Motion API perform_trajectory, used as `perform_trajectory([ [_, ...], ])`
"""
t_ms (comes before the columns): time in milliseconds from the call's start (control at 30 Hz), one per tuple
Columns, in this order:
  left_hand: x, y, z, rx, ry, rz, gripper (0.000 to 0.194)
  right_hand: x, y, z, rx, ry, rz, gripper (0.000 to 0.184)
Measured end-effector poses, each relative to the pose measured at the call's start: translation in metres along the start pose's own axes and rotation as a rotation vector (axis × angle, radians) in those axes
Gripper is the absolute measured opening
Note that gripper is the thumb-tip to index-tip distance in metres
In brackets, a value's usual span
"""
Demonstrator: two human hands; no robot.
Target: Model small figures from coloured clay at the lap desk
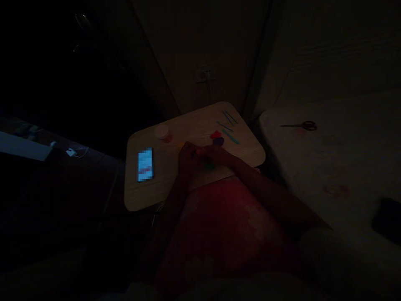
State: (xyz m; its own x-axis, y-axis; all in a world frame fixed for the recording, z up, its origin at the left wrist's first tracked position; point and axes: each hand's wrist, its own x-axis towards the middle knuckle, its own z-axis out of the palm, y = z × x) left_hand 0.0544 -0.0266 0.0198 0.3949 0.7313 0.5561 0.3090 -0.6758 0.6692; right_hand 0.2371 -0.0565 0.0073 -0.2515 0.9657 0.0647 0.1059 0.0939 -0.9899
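Note:
In dim light, my left hand [187, 158] and my right hand [217, 154] meet over the near edge of a small wooden table [169, 167]. Their fingers are closed around a small pinkish-red lump of what looks like modelling clay [199, 150]; which fingers grip it is too dark to make out. Just beyond my right hand lie a red lump [215, 134] and a purple lump [218, 141]. A green lump [208, 166] sits under my right wrist. Something yellow [181, 145] shows beside my left fingers, partly hidden.
A lit phone [145, 165] lies on the table's left, with a pale round tub [162, 132] behind it. Several thin bluish sticks or tools [231, 137] lie at the far right. Scissors [305, 125] rest on a pale padded surface [300, 154]. A wall socket [206, 74] holds a plug.

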Motion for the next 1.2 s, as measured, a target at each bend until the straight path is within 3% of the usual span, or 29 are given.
perform_trajectory([
  [233, -0.0019, -0.0030, -0.0021, 0.027, -0.031, 0.041, 0.042, -0.0004, -0.0045, 0.0000, -0.092, -0.011, -0.070, 0.062],
  [433, -0.0030, -0.0049, 0.0018, 0.047, -0.078, 0.091, 0.038, -0.0009, -0.0020, -0.0038, -0.028, -0.006, -0.064, 0.057],
  [667, -0.0050, -0.0046, 0.0048, 0.063, -0.081, 0.117, 0.033, 0.0008, 0.0011, -0.0039, 0.115, 0.046, -0.038, 0.051],
  [1200, -0.0046, -0.0070, 0.0027, 0.054, -0.022, 0.103, 0.039, 0.0017, -0.0008, -0.0032, 0.017, 0.084, -0.065, 0.052],
])
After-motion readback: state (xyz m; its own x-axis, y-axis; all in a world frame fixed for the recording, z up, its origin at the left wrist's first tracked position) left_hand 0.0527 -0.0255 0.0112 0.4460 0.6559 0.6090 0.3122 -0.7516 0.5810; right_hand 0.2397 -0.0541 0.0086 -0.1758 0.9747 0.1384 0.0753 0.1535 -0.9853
